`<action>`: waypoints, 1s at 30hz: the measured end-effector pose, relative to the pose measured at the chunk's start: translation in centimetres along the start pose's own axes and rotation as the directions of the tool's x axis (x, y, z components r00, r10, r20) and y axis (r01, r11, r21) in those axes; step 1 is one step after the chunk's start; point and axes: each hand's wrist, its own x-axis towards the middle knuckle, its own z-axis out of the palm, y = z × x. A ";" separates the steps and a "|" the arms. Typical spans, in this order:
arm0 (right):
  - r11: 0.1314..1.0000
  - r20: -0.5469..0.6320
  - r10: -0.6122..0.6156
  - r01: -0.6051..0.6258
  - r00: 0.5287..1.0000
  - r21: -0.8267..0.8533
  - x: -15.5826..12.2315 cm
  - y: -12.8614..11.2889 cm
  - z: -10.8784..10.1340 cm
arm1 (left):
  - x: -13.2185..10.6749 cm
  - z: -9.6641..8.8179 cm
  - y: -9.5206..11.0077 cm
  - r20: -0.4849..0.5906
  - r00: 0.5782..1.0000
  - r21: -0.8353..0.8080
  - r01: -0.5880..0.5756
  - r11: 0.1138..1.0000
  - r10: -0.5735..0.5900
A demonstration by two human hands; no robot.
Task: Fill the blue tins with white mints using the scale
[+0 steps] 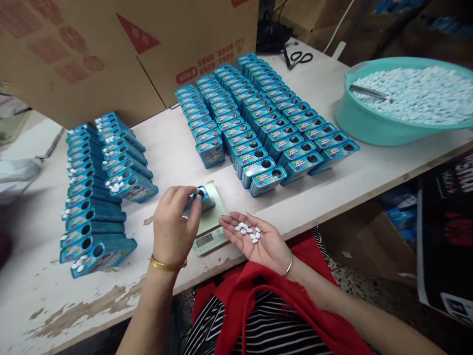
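Note:
My left hand (175, 224), wearing a gold bangle, bends over a small blue tin (207, 201) on a pale green digital scale (216, 219). Thumb and index finger are pinched together at the tin's round opening; whatever lies between the fingertips is too small or hidden to make out. Palm up beside the scale, my right hand (268, 249) cups several white candy tablets (253, 236), its fingers slightly curled. A silver bracelet circles that wrist.
Rows of open blue tins (266, 180) stand beyond the scale. More tins (121, 190) stand at left, several with tablets on their lids. A turquoise basin (369, 123) of tablets holds a metal tool (369, 92). Scissors (300, 59) lie behind, near a large cardboard box (155, 29).

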 end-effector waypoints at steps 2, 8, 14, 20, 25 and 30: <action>1.000 0.005 0.001 -0.001 1.000 -0.004 -0.1 -0.1 -0.1 | -0.4 -0.3 0.2 0.002 1.000 0.048 -0.013 0.999 0.013; 1.000 -0.007 0.011 -0.011 1.000 -0.019 -0.3 -0.4 -0.6 | -3.9 1.5 3.6 0.209 0.972 -0.152 -0.074 0.986 0.105; 0.999 -0.089 -0.007 0.003 0.996 -0.044 -1.2 -0.9 -1.4 | -7.6 6.9 6.0 0.331 0.931 -0.154 -0.105 0.982 0.152; 0.998 -0.146 -0.030 0.021 0.989 -0.062 -1.5 -1.0 -2.4 | -7.9 7.6 6.1 0.359 0.925 -0.181 -0.064 0.981 0.127; 0.994 -0.078 -0.051 0.042 0.996 -0.104 -1.1 -0.7 -3.3 | -8.2 7.7 5.7 0.286 0.951 -0.256 -0.039 0.966 0.114; 0.996 -0.075 -0.039 0.032 0.996 -0.088 -1.0 -0.7 -3.5 | -8.5 8.1 5.6 0.234 0.963 -0.287 -0.060 0.956 0.131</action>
